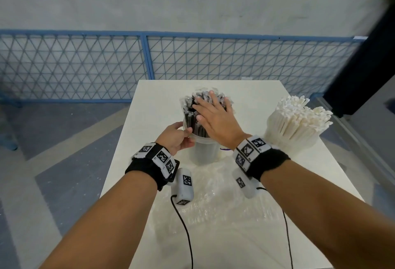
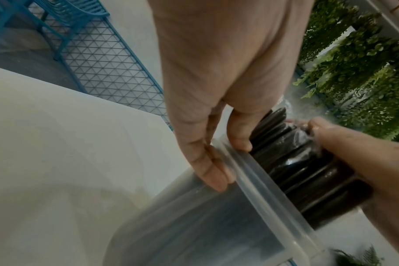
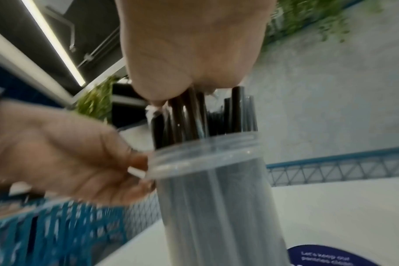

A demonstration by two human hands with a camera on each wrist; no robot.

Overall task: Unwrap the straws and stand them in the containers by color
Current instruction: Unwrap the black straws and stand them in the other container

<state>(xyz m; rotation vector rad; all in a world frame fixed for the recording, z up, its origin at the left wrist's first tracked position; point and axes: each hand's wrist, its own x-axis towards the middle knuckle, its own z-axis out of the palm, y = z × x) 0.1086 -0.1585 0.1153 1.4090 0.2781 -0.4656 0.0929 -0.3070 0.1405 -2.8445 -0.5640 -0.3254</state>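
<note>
A clear plastic container (image 1: 205,151) stands mid-table, packed with black straws (image 1: 191,117) whose clear wrapper ends stick up. My left hand (image 1: 183,134) pinches the container's rim on its left side; in the left wrist view its fingers (image 2: 216,171) sit on the rim (image 2: 251,172). My right hand (image 1: 213,112) lies flat on the straw tops, fingers straight. From the right wrist, the palm (image 3: 194,54) presses on the black straws (image 3: 194,117) above the container (image 3: 216,198). A dense bundle of white straws (image 1: 299,119) stands at the right.
Crumpled clear plastic wrap (image 1: 213,196) lies on the white table (image 1: 256,236) in front of the container. A blue mesh fence (image 1: 85,66) runs behind the table, and a dark panel (image 1: 367,66) stands at the far right. Two black cables trail off the near edge.
</note>
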